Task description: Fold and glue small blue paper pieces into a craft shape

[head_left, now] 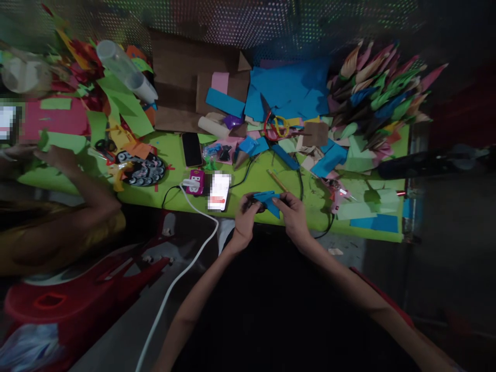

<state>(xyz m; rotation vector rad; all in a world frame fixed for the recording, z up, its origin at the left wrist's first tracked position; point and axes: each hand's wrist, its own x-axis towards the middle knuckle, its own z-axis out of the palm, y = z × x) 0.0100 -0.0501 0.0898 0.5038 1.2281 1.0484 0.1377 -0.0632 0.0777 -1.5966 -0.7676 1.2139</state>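
Observation:
A folded piece of blue paper (270,201) is held between both hands over the table's front edge. My left hand (246,212) pinches its left side, with thumb on top. On the other side, my right hand (291,207) grips the paper between thumb and fingers. Some dark shape shows by the left fingers, too dim to make out. Just beyond the hands lies a pencil (276,181). A lit phone (219,191) rests left of my left hand, and a pink glue gun (338,200) lies to the right.
Paper cones (372,88) crowd the back right of the green table (248,178). Blue sheets (289,90) and brown cardboard (174,82) lie at the back. A white cable (186,266) runs from a pink power socket (195,182). At left, a co-worker's hand (62,163) handles green paper.

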